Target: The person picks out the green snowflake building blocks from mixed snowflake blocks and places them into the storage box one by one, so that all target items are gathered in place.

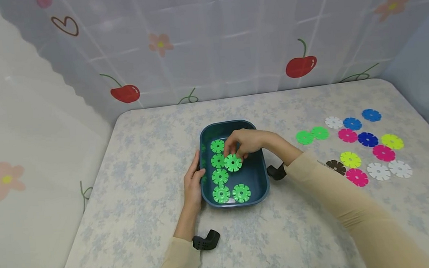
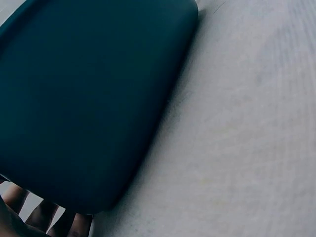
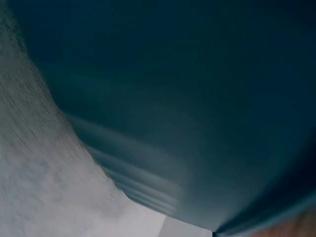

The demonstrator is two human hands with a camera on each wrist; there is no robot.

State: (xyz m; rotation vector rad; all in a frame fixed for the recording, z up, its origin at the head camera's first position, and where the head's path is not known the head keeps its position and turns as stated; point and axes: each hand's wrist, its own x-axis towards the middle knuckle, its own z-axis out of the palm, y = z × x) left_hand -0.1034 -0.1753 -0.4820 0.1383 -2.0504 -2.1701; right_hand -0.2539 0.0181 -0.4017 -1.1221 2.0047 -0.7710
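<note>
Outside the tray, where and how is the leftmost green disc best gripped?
Probably by its notched rim, pinched from above at the left and near edges. The leftmost loose green disc lies flat on the table, and the other green disc sits close on its right, leaving the left side freer.

Head view: lighting was bright and even, with pale sheen along the hanging sheet (image 1: pixel 225 36). Wrist views: both were dim and soft, the tray (image 2: pixel 89 98) darkly shadowed.
</note>
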